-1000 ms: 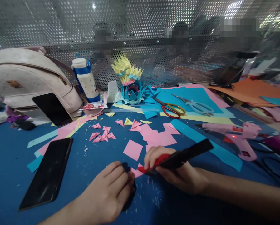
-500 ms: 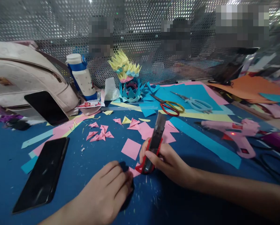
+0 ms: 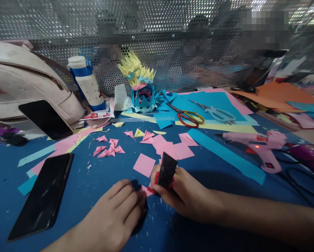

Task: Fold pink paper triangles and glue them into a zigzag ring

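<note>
My left hand (image 3: 117, 213) lies low at the centre with its fingers curled together, their tips at the left edge of a small pink paper piece (image 3: 146, 190). Just to the right, my right hand (image 3: 185, 192) is wrapped round a red-and-black box cutter (image 3: 167, 169). Its black rear end tilts up toward me, and its red front end points down at the pink paper; I cannot make out a blade. Beyond the hands lies a flat pink paper square (image 3: 144, 165). Several folded pink paper triangles (image 3: 111, 150) are grouped to the left of that square.
A black phone (image 3: 42, 196) lies at left, another phone (image 3: 45, 119) leaning behind it by a backpack (image 3: 28, 84) and bottle (image 3: 85, 84). A folded-paper model (image 3: 143, 94) stands at the back. Scissors (image 3: 189, 117) and a pink glue gun (image 3: 262, 147) with a lit red light are right.
The box cutter has swung from lying over to the right to having its rear end up toward me. My left hand stays by the pink paper. The whole view shifts slightly.
</note>
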{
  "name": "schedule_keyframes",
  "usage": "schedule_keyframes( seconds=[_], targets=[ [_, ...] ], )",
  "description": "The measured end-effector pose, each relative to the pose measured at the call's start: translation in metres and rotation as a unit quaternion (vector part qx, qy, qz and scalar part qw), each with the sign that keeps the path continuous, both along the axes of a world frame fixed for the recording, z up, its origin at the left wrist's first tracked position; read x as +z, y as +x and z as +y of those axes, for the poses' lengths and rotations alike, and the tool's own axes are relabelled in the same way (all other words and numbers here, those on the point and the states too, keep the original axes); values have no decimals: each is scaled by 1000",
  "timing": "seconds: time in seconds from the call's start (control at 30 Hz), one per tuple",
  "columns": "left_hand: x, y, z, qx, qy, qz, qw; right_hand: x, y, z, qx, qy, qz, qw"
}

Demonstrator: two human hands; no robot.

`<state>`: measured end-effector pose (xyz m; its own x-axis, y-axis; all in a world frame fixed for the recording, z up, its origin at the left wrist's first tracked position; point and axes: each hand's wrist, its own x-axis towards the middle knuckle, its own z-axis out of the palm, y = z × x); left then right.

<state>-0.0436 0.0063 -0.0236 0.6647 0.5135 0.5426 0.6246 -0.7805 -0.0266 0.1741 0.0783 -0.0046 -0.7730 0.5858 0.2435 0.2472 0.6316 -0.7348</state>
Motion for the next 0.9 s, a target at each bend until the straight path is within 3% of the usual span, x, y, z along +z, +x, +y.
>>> schedule_keyframes(
  seconds=[0.37, 0.77, 0.9],
  targets=[
    [1, -1, -1, -7, -11, 1, 1000, 7, 2, 2, -2, -71, 103, 992],
    [-3, 1, 0, 5, 1, -22, 1000, 1, -8, 0, -7, -12, -55, 998],
    [-2, 1, 0, -1, -4, -15, 1000, 2, -5, 0, -3, -14, 3, 1000]
  ],
)
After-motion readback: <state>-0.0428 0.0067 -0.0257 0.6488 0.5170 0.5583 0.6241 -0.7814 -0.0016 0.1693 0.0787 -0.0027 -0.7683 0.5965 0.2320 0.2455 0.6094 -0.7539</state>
